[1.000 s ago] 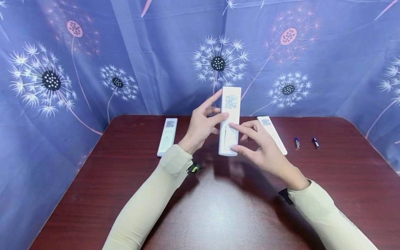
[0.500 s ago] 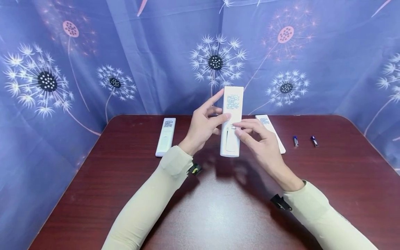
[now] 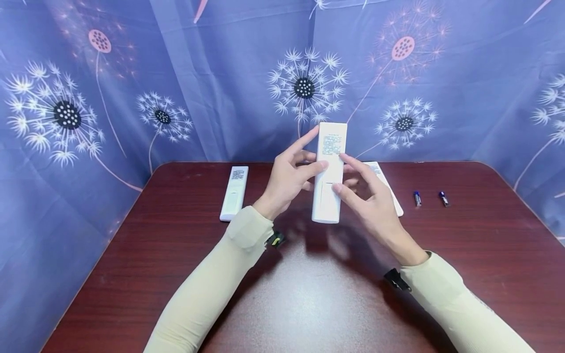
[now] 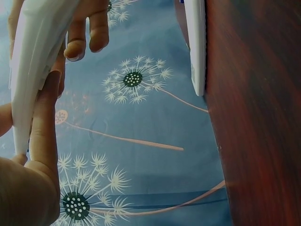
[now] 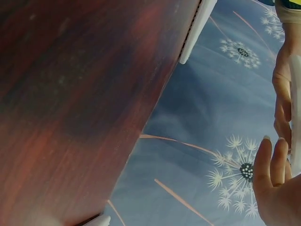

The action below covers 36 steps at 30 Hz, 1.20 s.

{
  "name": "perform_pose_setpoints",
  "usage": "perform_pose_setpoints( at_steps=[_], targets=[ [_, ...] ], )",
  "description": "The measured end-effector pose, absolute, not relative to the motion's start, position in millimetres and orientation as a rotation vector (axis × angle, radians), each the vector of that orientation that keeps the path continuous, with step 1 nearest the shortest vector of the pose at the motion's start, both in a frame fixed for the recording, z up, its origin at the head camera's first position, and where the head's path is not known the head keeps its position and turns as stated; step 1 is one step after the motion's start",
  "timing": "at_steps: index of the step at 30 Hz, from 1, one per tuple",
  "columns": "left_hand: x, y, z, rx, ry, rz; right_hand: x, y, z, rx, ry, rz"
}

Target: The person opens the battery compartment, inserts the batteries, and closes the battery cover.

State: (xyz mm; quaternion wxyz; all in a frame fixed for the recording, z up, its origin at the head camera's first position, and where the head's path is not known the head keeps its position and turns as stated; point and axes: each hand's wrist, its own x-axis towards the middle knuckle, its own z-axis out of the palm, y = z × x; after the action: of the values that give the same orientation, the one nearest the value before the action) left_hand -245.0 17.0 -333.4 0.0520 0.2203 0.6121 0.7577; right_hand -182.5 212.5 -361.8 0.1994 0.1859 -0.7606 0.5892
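Observation:
A white remote control [image 3: 333, 171] is held upright above the table, its back with a printed label towards the head camera. My left hand [image 3: 289, 176] grips its left side, thumb across the back and index finger stretched up along the edge. On the right side, my right hand [image 3: 372, 198] holds it too, thumb at the top of the battery cover [image 3: 326, 205] and index fingertip by the label's lower corner. The cover sits in place on the lower half, a thin dark line along its top. Edge-on, the remote also shows in the left wrist view.
Two more white remotes lie on the dark red table [image 3: 176, 264]: a left one [image 3: 234, 196] and a right one [image 3: 390, 191], partly behind my right hand. Farther right lie two small batteries, one nearer [image 3: 417, 198] and one farther [image 3: 444, 198]. A blue dandelion-print curtain [image 3: 238, 78] hangs behind.
My right thumb has risen from the cover's lower end to its top, and the index finger has shifted up to the label. The cover, slightly raised along its left side before, now lies flatter.

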Motion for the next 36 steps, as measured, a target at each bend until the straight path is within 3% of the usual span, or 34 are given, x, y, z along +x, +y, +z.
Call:
perform_pose_setpoints(
  at_steps=[36],
  targets=[
    [-244.8,18.5,-334.8,0.698,1.891,2.251,-185.1,214.1,-362.6,0.426,-2.154,1.626]
  ],
)
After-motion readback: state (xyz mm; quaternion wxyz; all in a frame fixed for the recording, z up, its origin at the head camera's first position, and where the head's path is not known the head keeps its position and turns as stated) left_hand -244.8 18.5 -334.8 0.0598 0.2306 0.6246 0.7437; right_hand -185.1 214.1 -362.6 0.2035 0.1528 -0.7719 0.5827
